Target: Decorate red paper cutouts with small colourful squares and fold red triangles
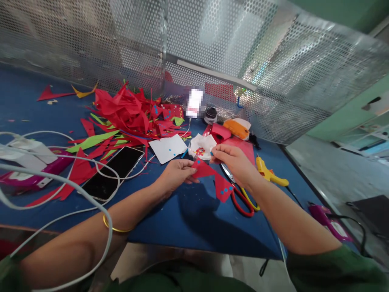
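Note:
My left hand (181, 172) pinches one end of a red cut-out piece (219, 184), which bends to the right over the blue table. Small blue dots are stuck at both its ends. Above it, the thumb and fingers of my right hand (228, 159) are closed in a pinch, with a tiny blue dot (212, 153) showing at the tips. Just behind my hands stands a white dish (209, 142) with small red and yellow bits in it. A white card (166, 148) carrying a few blue dots lies left of the dish.
Red-handled scissors (247, 207) and a yellow-handled tool lie under my right forearm, near a yellow glue gun (267, 172). At left are a black phone (113, 173), looping white cables (91, 192) and a heap of red scraps (127, 109). A perforated metal screen (127, 44) borders the back.

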Tool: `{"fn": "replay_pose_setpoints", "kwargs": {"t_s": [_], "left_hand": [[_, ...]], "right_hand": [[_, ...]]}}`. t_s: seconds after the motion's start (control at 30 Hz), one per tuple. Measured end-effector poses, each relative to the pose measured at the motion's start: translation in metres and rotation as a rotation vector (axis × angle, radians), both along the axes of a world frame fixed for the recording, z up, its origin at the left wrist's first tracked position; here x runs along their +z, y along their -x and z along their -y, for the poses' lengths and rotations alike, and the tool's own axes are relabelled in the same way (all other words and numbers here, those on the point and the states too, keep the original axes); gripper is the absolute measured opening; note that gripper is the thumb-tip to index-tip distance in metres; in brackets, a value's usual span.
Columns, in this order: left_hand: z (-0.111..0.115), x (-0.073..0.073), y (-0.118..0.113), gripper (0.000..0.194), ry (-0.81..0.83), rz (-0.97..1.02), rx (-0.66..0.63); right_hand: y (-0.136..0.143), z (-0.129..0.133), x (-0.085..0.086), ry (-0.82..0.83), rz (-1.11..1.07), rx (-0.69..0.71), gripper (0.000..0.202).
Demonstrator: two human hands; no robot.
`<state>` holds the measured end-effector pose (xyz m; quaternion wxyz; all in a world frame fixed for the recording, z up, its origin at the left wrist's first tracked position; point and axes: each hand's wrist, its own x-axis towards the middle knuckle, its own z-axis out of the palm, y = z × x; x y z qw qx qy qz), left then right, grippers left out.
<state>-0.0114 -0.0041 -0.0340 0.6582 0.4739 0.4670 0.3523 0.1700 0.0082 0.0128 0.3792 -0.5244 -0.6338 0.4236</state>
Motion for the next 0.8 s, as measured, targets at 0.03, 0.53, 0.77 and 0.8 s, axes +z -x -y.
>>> {"fn": "replay_pose_setpoints", "kwargs": {"t_s": [0.03, 0.53, 0.77, 0.8], "left_hand": [[0.000, -0.001, 0.000, 0.008, 0.001, -0.002, 0.001], [-0.009, 0.006, 0.009, 0.003, -0.142, 0.043, 0.246], [-0.013, 0.000, 0.008, 0.005, -0.189, 0.038, 0.288], [-0.014, 0.000, 0.009, 0.005, -0.194, 0.047, 0.305]], "right_hand": [[0.001, 0.000, -0.003, 0.021, -0.025, -0.010, 0.027], [-0.057, 0.034, -0.030, -0.074, 0.445, -0.185, 0.024], [-0.054, 0.030, -0.048, 0.129, 0.285, -0.069, 0.022], [-0.052, 0.030, -0.049, 0.142, 0.263, -0.070, 0.022]]}}
